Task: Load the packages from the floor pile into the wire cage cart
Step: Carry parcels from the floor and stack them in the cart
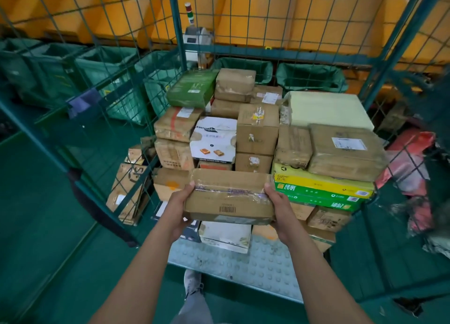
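Item: flat taped cardboard package (pixel 230 199), held level in front of the wire cage cart (pixel 175 62), above its studded floor plate (pixel 243 262). Left hand (pixel 179 210) and right hand (pixel 280 210): grip clamped on opposite ends, thumbs on top; fingers hidden beneath. Stacked boxes (pixel 258 131) fill the cart. Green floor (pixel 48 250); orange wall (pixel 292 14) beyond.

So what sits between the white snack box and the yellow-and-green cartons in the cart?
In the head view, two plain brown cartons stacked one on the other stand between the white snack box and the yellow-and-green cartons, with a tape-wrapped brown parcel beside them.
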`<state>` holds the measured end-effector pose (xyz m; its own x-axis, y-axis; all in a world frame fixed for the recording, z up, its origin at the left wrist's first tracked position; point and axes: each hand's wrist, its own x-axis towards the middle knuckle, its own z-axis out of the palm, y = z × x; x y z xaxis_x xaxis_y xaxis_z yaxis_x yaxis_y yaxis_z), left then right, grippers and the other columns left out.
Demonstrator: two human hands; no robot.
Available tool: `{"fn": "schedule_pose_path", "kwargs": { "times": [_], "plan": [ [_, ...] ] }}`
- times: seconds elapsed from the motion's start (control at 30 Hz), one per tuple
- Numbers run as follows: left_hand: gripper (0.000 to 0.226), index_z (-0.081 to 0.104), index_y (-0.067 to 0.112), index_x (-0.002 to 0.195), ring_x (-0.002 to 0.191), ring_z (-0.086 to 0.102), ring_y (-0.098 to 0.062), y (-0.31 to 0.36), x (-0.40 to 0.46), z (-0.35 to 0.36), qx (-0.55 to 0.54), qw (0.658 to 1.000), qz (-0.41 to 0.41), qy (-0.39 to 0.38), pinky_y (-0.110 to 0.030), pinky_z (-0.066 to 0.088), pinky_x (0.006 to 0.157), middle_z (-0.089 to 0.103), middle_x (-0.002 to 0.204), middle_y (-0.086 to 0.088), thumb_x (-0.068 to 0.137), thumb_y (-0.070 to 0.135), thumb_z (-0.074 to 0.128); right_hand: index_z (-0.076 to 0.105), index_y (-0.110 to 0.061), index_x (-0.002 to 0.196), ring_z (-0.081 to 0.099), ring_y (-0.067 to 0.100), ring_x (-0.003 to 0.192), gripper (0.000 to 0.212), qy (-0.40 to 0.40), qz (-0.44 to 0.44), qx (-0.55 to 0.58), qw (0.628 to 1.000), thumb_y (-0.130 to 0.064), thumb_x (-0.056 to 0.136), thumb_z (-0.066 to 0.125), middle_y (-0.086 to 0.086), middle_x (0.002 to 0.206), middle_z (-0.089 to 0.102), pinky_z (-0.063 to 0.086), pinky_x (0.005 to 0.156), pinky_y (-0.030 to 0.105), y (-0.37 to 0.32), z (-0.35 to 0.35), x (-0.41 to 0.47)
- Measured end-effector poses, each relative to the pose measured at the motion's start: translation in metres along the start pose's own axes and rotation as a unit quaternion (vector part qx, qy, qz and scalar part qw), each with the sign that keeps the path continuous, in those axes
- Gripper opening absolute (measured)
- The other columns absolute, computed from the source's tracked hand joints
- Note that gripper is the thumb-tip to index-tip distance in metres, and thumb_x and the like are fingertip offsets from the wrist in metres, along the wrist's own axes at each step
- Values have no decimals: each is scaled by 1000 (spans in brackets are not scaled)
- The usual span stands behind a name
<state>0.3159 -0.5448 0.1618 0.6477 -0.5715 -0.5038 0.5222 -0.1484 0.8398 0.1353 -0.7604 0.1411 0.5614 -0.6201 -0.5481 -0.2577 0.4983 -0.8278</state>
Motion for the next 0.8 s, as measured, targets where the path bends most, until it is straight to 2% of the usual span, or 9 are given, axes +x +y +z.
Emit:
{"fn": "schedule_pose_path", "kwargs": {
  "times": [0.13,0.23,0.33,0.43,0.57,0.63,0.7,0.77,0.8],
  "plan": [
    [45,70,27,121,108,67,-28,18,26,1,-26,999,1,38,-43,49,91,75,119,-7,89,59,68,60,-26,129,67,26,110,82,-9,-16,1,1000,-79,69,73,3,125,67,57,80,40,-24,14,4],
    [54,66,27,125,111,67,-29,35,54,1,-54,996,8,71,-43,52,90,74,120,-7,84,61,72,57,-35,136,56,25,121,66,-35,-16,-28,999,-73,83,65,-5,136,57,49,94,47,-46,27,21],
    [45,68,28,121,116,65,-31,53,86,2,-65,995,22,76,-48,48,103,75,118,-6,89,60,68,47,-36,146,57,29,123,62,-32,-16,-64,997,-66,93,59,-3,142,51,51,101,49,-68,45,49],
    [51,68,28,124,118,63,-30,68,122,-2,-67,994,27,84,-41,48,92,73,122,-7,86,62,69,53,-34,142,67,24,111,54,-10,-41,-89,995,-60,95,59,-1,134,60,55,99,46,-86,66,83],
    [84,61,22,132,114,66,-29,99,183,-19,-71,994,20,85,-38,52,79,71,124,-10,68,73,77,55,-30,133,67,20,106,38,4,-49,-93,994,-50,101,57,-3,122,63,57,80,31,-116,106,139],
    [91,57,20,136,110,66,-26,117,218,-30,-67,994,28,77,-35,52,74,69,126,-12,65,73,76,51,-26,133,65,21,109,44,10,-30,-95,995,-50,97,61,1,128,61,56,92,37,-129,130,169],
    [86,55,17,137,106,68,-25,134,244,-36,-54,995,35,74,-34,53,72,69,126,-14,72,69,74,47,-25,137,63,24,115,69,31,-19,-110,993,-63,82,68,2,134,59,52,104,47,-132,147,208],
    [61,56,18,131,106,66,-25,149,276,-39,-36,995,45,83,-38,53,78,67,128,-13,88,60,68,37,-25,147,61,28,120,94,47,-10,-136,989,-72,71,65,2,138,59,50,106,50,-143,167,238],
    [49,57,20,128,109,62,-24,157,291,-40,-24,994,44,99,-42,52,86,64,130,-10,95,56,64,31,-21,151,59,30,123,92,54,-6,-149,987,-67,78,63,4,140,57,48,107,48,-149,179,248]
  ]
}}
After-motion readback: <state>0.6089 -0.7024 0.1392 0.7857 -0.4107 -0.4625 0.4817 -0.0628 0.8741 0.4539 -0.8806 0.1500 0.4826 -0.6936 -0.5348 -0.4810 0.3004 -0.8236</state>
